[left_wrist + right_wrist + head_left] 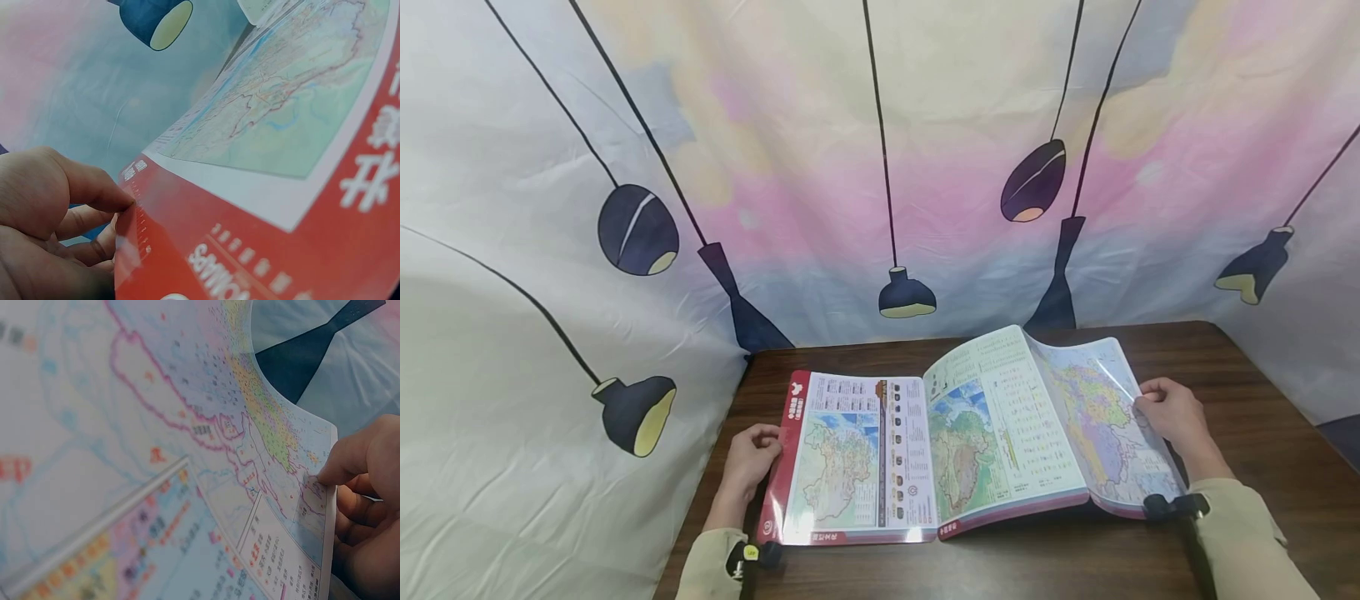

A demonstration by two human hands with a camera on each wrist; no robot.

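Note:
A large glossy map atlas (940, 442) lies open on a dark wooden table (1262, 400). My left hand (751, 457) pinches the red left edge of the left page (250, 250), thumb on top and fingers curled beneath. My right hand (1172, 412) pinches the right edge of a colourful map page (206, 462) that arches up off the book, thumb (350, 459) pressing its corner. The middle pages bow upward near the spine.
A printed cloth backdrop (880, 167) with hanging-lamp shapes surrounds the table on the back and both sides. Black wrist mounts sit on both sleeves (1240, 533). Bare wood shows in front of the atlas and to its right.

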